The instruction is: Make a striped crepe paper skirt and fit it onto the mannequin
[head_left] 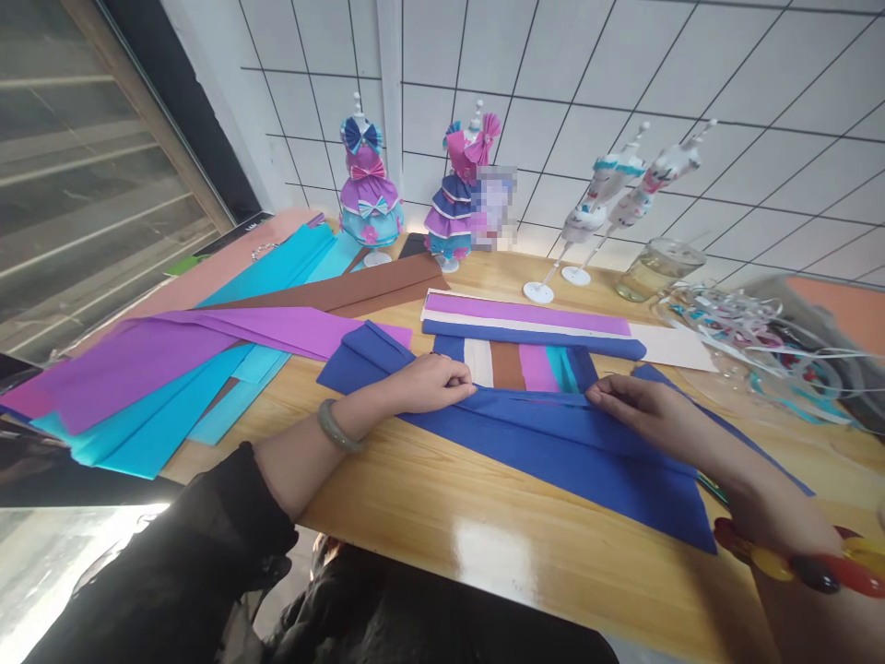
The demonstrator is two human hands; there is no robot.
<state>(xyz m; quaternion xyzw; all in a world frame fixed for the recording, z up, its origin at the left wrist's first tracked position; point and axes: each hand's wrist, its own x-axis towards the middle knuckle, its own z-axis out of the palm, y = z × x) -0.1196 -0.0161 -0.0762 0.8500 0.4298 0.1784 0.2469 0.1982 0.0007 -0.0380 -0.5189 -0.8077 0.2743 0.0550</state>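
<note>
A long sheet of dark blue crepe paper [546, 452] lies slantwise on the wooden table in front of me, a narrow fold along its far edge. My left hand [439, 380], closed in a pinch, grips that edge near the middle of the sheet. Farther right, my right hand [640, 406] pinches the same edge between thumb and fingers. Just beyond the edge are colored strips [508, 363] in blue, white, brown, purple and turquoise, side by side. Behind them lies a flat stack of purple, white and blue strips [532, 323].
Purple sheets [207, 337], turquoise sheets [148, 433] and a brown sheet [346, 286] spread over the left side. Two small dressed mannequins [371, 198] [453, 207] stand at the back. Right of them are two barer mannequins [584, 221], a glass jar [656, 270] and tangled ribbons [733, 318].
</note>
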